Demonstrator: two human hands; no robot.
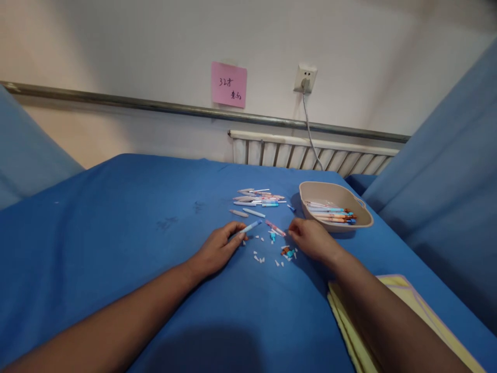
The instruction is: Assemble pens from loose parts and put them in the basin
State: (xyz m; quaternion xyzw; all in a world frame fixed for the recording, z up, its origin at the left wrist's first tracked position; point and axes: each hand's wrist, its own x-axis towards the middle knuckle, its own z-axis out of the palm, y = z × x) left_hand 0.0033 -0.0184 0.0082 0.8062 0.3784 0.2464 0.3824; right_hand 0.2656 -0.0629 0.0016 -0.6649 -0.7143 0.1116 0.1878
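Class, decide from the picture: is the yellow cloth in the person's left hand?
No, the left hand holds a blue pen piece, while the yellow cloth lies on the blue cover.

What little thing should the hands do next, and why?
Maybe the right hand should pick up a small white piece. The left hand already holds a blue pen barrel, and that loose piece looks easy to reach. I can't tell whether the right hand already grips something.
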